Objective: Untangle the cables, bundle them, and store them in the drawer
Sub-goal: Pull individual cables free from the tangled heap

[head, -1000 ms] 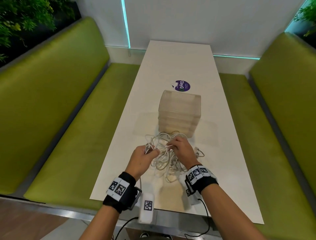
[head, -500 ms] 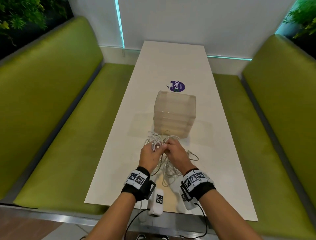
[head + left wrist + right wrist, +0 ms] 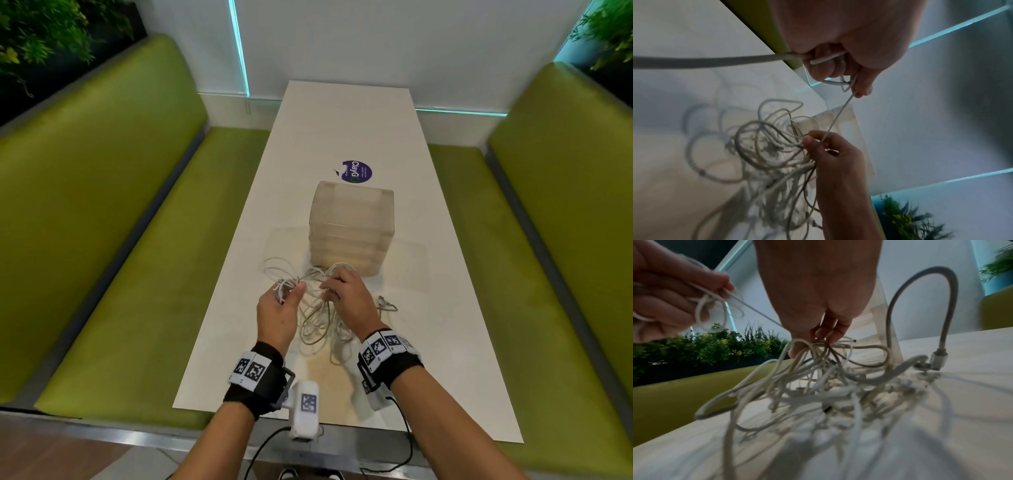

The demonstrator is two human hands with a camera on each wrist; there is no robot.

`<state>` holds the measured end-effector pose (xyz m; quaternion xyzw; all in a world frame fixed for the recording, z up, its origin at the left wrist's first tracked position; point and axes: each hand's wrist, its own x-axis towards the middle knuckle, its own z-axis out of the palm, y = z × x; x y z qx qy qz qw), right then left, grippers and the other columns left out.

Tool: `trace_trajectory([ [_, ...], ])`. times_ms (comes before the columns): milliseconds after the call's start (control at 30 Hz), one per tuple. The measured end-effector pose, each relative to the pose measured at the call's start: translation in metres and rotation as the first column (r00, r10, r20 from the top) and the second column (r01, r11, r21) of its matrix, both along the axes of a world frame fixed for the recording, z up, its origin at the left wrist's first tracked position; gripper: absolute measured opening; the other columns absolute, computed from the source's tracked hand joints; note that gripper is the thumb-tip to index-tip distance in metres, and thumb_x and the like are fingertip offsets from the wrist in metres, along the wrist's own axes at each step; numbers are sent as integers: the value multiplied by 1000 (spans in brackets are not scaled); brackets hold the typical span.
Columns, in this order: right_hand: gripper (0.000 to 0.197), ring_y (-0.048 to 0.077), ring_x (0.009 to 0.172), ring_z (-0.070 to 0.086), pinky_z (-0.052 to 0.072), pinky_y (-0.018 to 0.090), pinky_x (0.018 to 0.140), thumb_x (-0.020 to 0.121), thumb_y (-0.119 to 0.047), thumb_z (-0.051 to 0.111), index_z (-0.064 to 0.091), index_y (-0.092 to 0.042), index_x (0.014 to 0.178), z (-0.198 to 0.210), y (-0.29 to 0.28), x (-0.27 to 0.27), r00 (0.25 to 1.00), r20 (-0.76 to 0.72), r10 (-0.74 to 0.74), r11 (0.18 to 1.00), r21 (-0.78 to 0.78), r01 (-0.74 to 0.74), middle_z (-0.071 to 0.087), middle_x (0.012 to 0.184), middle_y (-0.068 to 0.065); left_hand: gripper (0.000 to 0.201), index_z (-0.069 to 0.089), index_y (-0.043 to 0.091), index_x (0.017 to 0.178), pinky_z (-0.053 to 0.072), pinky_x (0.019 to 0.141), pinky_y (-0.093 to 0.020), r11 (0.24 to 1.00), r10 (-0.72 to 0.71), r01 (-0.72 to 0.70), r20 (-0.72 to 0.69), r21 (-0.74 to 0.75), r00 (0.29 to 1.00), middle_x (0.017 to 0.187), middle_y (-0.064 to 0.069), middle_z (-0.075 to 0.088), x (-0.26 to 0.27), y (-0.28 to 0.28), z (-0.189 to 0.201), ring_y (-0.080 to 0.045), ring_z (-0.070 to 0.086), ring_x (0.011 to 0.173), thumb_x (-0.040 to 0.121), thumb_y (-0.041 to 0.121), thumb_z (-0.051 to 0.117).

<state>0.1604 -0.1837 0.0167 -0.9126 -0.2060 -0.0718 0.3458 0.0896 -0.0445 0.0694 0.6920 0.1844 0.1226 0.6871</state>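
A tangle of white cables (image 3: 317,320) (image 3: 830,386) (image 3: 768,146) lies on the white table (image 3: 428,308), just in front of a translucent drawer unit (image 3: 351,229). My left hand (image 3: 279,310) (image 3: 846,65) grips a few loops of one thin cable, left of the pile. My right hand (image 3: 349,294) (image 3: 818,340) (image 3: 822,144) pinches strands at the top of the tangle and lifts them. A single thin strand (image 3: 838,116) runs taut between the two hands. The drawers look closed.
Green padded benches (image 3: 102,240) (image 3: 565,257) line both sides of the table. A round purple sticker (image 3: 357,171) sits behind the drawer unit. A metal plug (image 3: 939,358) on a thick cable stands up at the right of the pile. Plants (image 3: 715,345) sit beyond the left bench.
The hands, which met over the pile half a second ago, have drawn apart. My left hand has pulled its cable loops leftward, stretching a strand between the hands.
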Motion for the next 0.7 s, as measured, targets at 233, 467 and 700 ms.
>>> trace_trajectory([
  [233,19,24,102,45,43,34,84,79,2,65,66,-10,93,5,-4,1,989,-143,-19,1000,-5,19,58,101,3,31,54,15,59,38,68,-30,999,30,-32,-47,-33,998,56,9,47,6,13,-4,-11,41,61,86,20,69],
  [467,18,17,103,47,38,25,83,79,-8,69,63,-21,89,8,-7,0,956,-256,-142,979,106,174,47,107,-2,34,49,10,61,34,65,-31,996,2,-2,-7,-92,1000,60,1,41,1,-2,0,-15,35,63,85,21,70],
  [700,21,-4,84,51,40,21,72,78,-8,67,57,-25,84,19,-20,0,910,-414,-28,961,239,138,53,96,-4,32,51,7,64,34,60,-25,995,-18,19,12,-97,1000,62,0,38,-2,0,9,-12,35,61,86,21,69],
])
